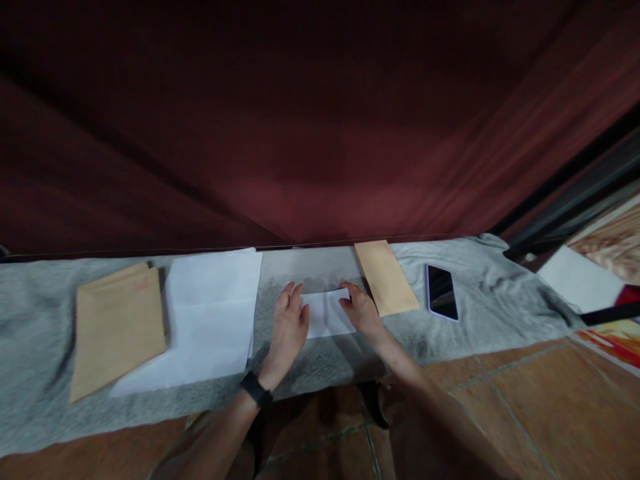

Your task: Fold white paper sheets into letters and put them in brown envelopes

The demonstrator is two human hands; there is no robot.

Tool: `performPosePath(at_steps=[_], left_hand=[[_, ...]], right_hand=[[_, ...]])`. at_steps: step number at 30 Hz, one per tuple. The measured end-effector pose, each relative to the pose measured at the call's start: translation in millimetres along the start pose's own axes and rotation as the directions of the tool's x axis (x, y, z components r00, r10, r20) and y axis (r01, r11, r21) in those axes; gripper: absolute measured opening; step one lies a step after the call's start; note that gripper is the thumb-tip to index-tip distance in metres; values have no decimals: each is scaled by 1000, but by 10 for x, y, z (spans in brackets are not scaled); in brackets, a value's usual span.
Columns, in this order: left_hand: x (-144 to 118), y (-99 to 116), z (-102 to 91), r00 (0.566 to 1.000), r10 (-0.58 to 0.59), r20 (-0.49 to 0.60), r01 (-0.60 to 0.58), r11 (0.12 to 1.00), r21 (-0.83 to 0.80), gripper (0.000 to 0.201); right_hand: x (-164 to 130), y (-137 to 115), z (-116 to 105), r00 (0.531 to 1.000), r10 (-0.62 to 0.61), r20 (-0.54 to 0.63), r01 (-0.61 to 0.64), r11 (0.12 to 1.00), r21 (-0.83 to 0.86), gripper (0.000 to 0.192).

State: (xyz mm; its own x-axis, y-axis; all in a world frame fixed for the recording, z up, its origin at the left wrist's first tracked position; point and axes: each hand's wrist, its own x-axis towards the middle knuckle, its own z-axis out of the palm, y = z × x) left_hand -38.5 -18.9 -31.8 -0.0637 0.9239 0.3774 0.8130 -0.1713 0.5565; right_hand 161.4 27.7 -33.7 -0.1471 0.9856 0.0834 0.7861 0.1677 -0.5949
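Observation:
A folded sheet of white paper [327, 315] lies low over the grey cloth in front of me, creased into a narrow strip. At its left end is my left hand [289, 327], thumb and forefinger at the corner, a black watch on the wrist. My right hand [361, 310] grips the right end, with the thumb on the near face and fingers curled at the upper corner. Just beyond the right hand, a tan envelope [387, 277] lies flat at a slant.
White paper sheets [213, 313] and a stack of brown envelopes [120, 323] lie to the left. A phone [442, 292] rests on the right of the grey cloth [500, 313]. Dark red fabric [320, 167] hangs behind; tiled floor [525, 400] shows below.

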Motion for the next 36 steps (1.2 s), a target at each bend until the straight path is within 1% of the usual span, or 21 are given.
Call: performPosePath(at_steps=[2,3,5,7,8,10,12,15,18,21,25,32,34,36], left_hand=[[-119,104,56,987,127,95,-137,985,105,48],[-181,149,89,975,168,147,-190,970,150,50],[-287,215,144,956,197,217,-246,942,228,55],[-351,248,175,950,193,245,-261,921,288,58],[-366,255,183,951,187,248,-260,915,310,59],[-373,255,195,954,172,244,-251,906,340,60],[-368,240,216,959,159,234,-237,903,358,60],[-358,186,263,963,142,227,-219,905,364,59],[-345,109,280,969,114,220,-188,917,353,59],[-328,37,236,975,83,206,-151,929,339,58],[-325,-36,135,981,58,186,-115,944,310,60],[-298,-109,-47,983,5,184,-57,958,281,58],[-260,-109,-102,983,-24,184,-22,970,243,56],[-217,-101,-148,982,-56,181,26,986,164,53]], right_hand=[[-13,-24,-13,1000,-1,7,1,999,-41,43],[-19,-36,-21,1000,-4,10,5,998,-55,42],[-28,-63,-40,1000,-6,5,6,996,-85,42],[-37,-93,-58,999,-20,-34,15,993,-119,41],[-43,-111,-60,997,-44,-64,35,991,-130,40],[-61,-157,-38,985,-131,-112,118,986,-119,39],[-97,-214,24,968,-222,-116,216,974,-63,38],[-182,-292,164,949,-314,-31,314,949,7,41],[-274,-312,270,927,-371,58,374,926,-57,47],[-335,-256,296,919,-384,85,393,901,-181,49],[-363,-149,274,915,-396,73,399,868,-295,53],[-381,-96,230,935,-350,58,348,870,-350,58],[-383,-97,221,937,-344,60,343,872,-350,60],[-380,-97,218,938,-340,64,340,873,-348,60]])
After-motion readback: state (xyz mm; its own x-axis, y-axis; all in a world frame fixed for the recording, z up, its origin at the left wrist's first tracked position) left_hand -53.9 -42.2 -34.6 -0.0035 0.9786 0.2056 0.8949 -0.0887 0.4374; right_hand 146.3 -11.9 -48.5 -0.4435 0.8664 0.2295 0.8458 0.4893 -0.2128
